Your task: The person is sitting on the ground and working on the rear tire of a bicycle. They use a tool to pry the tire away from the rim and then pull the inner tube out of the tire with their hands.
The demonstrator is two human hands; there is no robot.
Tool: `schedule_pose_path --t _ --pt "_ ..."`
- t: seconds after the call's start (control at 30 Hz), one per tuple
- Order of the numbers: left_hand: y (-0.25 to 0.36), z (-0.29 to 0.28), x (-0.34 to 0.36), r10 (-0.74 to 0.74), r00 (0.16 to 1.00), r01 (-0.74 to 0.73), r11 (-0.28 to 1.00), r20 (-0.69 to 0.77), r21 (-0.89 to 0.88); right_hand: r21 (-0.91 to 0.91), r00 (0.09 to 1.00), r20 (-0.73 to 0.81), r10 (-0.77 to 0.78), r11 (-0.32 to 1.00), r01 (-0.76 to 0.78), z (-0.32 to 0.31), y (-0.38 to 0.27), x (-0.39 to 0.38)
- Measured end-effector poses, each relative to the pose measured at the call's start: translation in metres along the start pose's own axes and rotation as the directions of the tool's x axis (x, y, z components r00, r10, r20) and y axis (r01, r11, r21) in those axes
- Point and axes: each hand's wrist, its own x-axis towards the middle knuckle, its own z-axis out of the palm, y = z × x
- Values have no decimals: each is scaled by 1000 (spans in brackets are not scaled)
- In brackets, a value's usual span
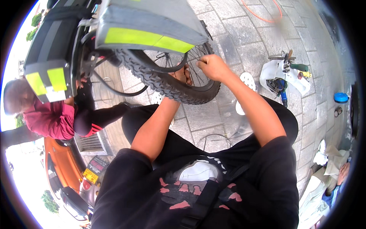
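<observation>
In front of me is a wheel with thin spokes (197, 72) and a knobby black tyre (179, 93). My left hand (183, 74) reaches under the tyre to the spokes. Its fingers are curled, and the tyre and a black curved bar partly hide them. My right hand (213, 68) is on the wheel's right side. Its fingertips are pinched together at the spokes; whatever is between them is too small to make out. Over the wheel hangs a grey cover with a yellow-green reflective strip (148, 39), and a black fender (152, 65) curves beneath it.
Right of the wheel, a white container (267, 74) holds several hand tools, one with a green handle (299, 67). Another person in a dark red top (51, 120) crouches at left beside a black box (49, 49). A thin cable (215, 135) lies on the paving; an orange vehicle (65, 160) stands lower left.
</observation>
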Motion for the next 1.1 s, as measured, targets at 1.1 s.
schedule_pose_path --t 1.1 --pt "-15 -32 44 221 915 80 718 336 -691 -269 975 182 -127 947 173 -11 -71 -68"
